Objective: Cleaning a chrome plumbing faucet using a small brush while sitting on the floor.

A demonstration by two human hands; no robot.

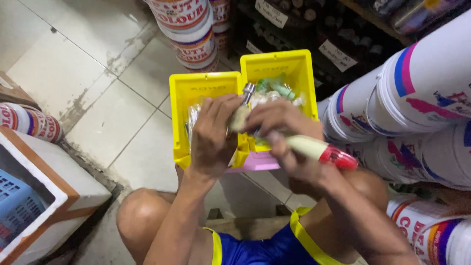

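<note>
The person squats over two yellow plastic storage bins set side by side on a pink block, the left yellow bin (184, 105) and the right yellow bin (294, 66), both already partly filled with small items wrapped in clear and green plastic (274, 89). The left hand (212, 140) is curled around the upper end of a cream-coloured tool with a short metal tip (248, 91), fingers pressed together over it above the seam between the bins. The right hand (284, 132) is also closed, gripping a cream handle with a red end cap (324, 151) that sticks out toward the stacked white paint buckets (422, 83). Judging by the contents, sorting seems well under way, yet the handled piece is still held in the air and not laid in either bin. White floor tiles (73, 64) lie beyond.
</note>
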